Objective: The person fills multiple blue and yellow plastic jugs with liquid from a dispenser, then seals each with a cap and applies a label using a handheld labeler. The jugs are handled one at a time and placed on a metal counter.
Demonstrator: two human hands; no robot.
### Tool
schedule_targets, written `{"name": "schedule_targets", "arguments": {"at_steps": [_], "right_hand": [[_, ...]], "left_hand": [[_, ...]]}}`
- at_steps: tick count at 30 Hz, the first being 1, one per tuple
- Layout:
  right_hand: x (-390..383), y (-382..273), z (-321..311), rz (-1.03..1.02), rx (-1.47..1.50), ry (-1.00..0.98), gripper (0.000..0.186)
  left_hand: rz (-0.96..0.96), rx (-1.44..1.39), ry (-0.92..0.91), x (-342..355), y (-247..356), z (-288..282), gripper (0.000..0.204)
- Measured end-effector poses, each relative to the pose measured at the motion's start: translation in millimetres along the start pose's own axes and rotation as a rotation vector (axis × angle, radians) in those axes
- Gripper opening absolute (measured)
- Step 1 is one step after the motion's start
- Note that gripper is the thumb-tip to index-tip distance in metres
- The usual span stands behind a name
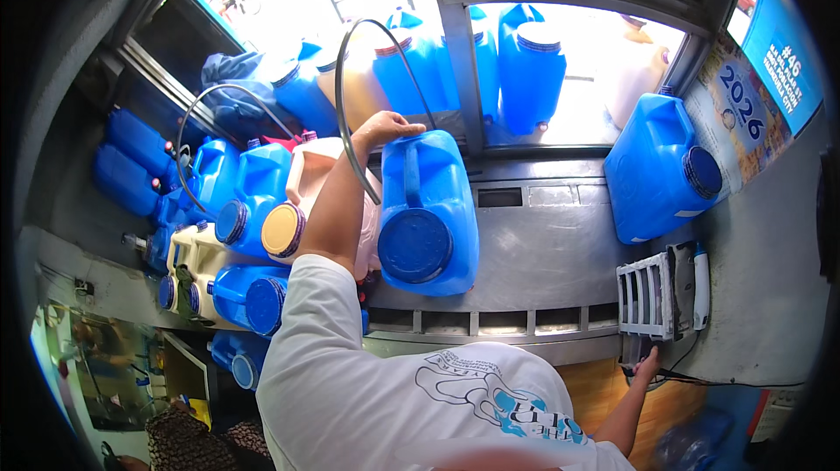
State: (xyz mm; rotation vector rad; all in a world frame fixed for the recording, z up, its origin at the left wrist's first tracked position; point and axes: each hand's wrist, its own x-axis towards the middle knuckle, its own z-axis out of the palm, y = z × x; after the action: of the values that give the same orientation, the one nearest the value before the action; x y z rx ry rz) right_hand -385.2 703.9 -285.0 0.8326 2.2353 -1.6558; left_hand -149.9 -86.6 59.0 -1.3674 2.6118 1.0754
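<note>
My left hand (398, 125) is at the top end of a blue jug (442, 191), its fingers curled over the container's far edge. The jug stands on the steel counter (542, 270), its broad dark-blue lid (415, 243) toward me. A curved metal hose (350, 86) arches beside that hand. Low on the right, my right hand (646, 364) grips a small dark item below a white slatted rack (643, 296); what it is stays unclear. My left arm partly hides a pale pink jug (311, 169).
Blue and cream jugs (197, 256) crowd the counter's left side. More stand outside the window (529, 77). A blue jug (647, 173) is at the right beside a wall with posters. A white handheld device (701, 287) hangs by the rack. Patterned fabric (184, 436) shows lower left.
</note>
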Motion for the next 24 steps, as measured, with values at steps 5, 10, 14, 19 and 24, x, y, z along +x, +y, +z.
{"name": "schedule_targets", "arguments": {"at_steps": [5,10,14,19,24], "right_hand": [[-14,37,5,-0.106,-0.155,-0.116,0.017],[-39,43,35,-0.273,-0.155,-0.275,0.020],[-66,37,38,-0.420,-0.672,-0.163,0.015],[-129,2,48,-0.392,-0.917,-0.147,0.011],[-134,3,51,-0.325,-0.873,-0.178,0.010]], "left_hand": [[0.209,-0.283,-0.196,25,-18,2,0.047],[0.288,-0.130,-0.404,46,-28,-14,0.036],[0.124,0.726,-0.021,28,21,-8,0.082],[0.103,0.855,0.095,5,46,10,0.087],[0.213,0.561,0.018,29,15,3,0.064]]}}
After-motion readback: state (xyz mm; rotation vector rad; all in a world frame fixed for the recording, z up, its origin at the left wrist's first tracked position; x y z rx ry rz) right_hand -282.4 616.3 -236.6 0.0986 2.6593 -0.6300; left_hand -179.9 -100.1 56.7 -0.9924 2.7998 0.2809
